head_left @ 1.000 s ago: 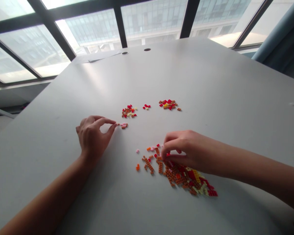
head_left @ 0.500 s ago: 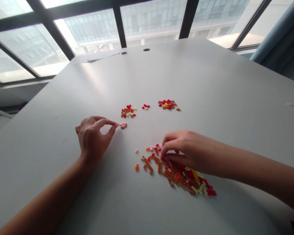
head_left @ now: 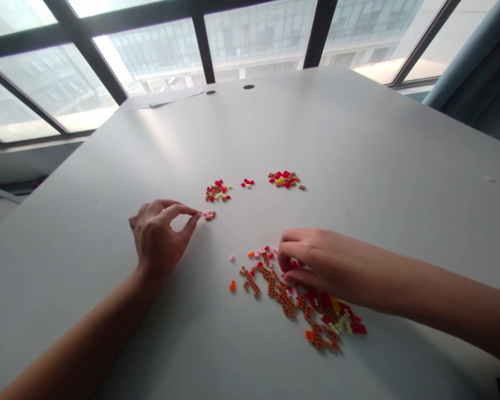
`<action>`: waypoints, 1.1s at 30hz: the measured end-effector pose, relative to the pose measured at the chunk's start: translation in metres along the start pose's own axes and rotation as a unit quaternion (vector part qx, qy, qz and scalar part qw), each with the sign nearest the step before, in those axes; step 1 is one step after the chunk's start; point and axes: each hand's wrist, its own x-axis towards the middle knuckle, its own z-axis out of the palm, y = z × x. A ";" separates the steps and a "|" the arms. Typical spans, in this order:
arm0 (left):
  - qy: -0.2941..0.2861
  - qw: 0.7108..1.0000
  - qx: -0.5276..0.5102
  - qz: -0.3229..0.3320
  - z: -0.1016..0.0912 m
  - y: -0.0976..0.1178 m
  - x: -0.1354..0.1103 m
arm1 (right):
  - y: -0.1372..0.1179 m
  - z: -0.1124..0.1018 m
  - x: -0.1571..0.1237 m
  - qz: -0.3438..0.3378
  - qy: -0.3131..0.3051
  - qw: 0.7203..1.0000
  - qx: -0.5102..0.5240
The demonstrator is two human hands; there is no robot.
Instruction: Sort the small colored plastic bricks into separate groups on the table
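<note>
My left hand hovers low over the white table, thumb and index finger pinched. Whatever sits between those fingertips is too small to make out. Just right of them lies a little cluster of pink and brown bricks. My right hand reaches into the near edge of a large loose pile of small toy building bricks, brown, red, pink, orange and pale yellow. Its fingers curl down with the thumb close below, among the bricks. What they grip is hidden, and the hand covers part of the pile.
Farther back lie a mixed brick heap, a few red and pale bricks and a brown and red heap. Single orange bricks and a pink brick lie left of the pile. Paper rests by the windows.
My right hand has shifted slightly right and nearer. Some brown and orange bricks of the large pile have spread toward me. My left hand stays nearly still.
</note>
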 end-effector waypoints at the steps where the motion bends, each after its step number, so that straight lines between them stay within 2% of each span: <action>1: -0.001 1.000 0.000 0.001 0.000 0.000 0.000 | 0.000 -0.001 0.000 -0.001 0.008 1.000 0.004; 7: 0.002 1.000 -0.004 0.001 -0.001 0.004 0.000 | 0.000 0.001 -0.002 -0.033 0.108 0.994 -0.006; 10: -0.001 1.000 -0.002 0.000 -0.001 0.004 0.001 | 0.001 0.005 -0.003 -0.055 0.113 0.990 -0.064; 13: 0.001 1.000 -0.002 0.001 -0.001 0.004 0.001 | 0.001 0.008 -0.003 -0.065 0.128 0.986 -0.080; 15: 0.002 1.000 -0.003 0.002 -0.001 0.004 0.001 | 0.000 0.010 -0.002 -0.092 0.127 0.985 -0.073; 18: 0.005 1.000 -0.003 0.002 -0.001 0.004 0.000 | -0.002 0.012 0.000 -0.124 0.093 0.985 -0.076; 21: 0.006 1.000 -0.003 0.004 -0.001 0.003 0.000 | -0.004 0.013 0.001 -0.116 0.071 0.988 -0.079; 25: 0.017 1.000 -0.011 0.013 -0.004 0.006 0.000 | -0.005 0.013 0.000 -0.092 0.075 0.990 -0.081; 28: 0.039 0.998 -0.041 0.039 -0.011 0.017 -0.002 | -0.006 0.013 0.001 -0.083 0.110 0.990 -0.033; 30: 0.033 0.993 -0.090 0.075 -0.018 0.029 -0.006 | -0.007 0.014 0.002 -0.079 0.162 0.983 0.032; 33: -0.035 0.970 -0.199 0.138 -0.030 0.051 -0.015 | -0.010 0.016 0.004 -0.080 0.218 0.965 0.121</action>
